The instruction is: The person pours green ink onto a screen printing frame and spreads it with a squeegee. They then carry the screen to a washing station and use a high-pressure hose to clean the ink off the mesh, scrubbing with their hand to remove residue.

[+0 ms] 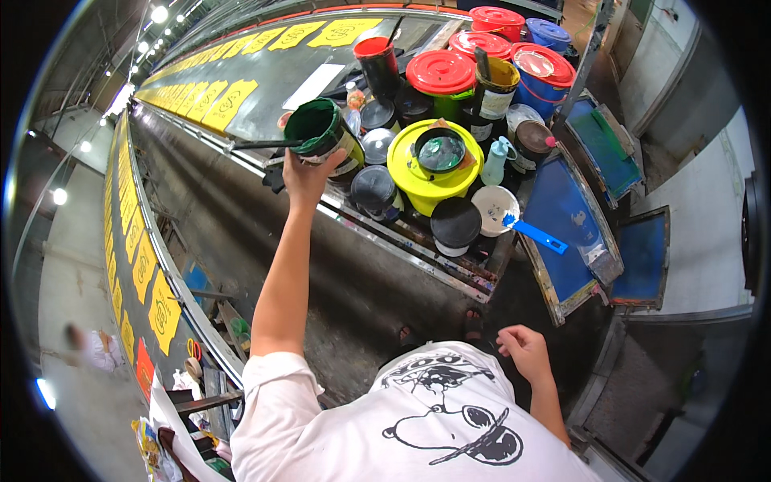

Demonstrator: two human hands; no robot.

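Head view: left hand (305,178) was raised w/ arm stretched out, fingers wrapped around the near side of a green ink can (323,132) at the tabletop (265,104) edge. Can was round, tilted, open mouth facing up-left toward the camera, inside coated in wet, glossy dark green; pale label on its outer wall. A thin dark stick (261,145) lay across the rim, long axis approx. horizontal, free end pointing left past the can. Right hand (524,350) hung low by the white printed t-shirt (418,426), fingers loosely curled, holding nothing. Just right of the can: yellow bucket (430,173) w/ a small black tub set in it, red-lidded buckets (440,72), black-lidded jars (455,222), a pale squeeze bottle (495,161). Blue-mesh framed screens (566,233) leaned at far right. Yellow printed panels (229,103) ran in rows along the long grey tabletop.
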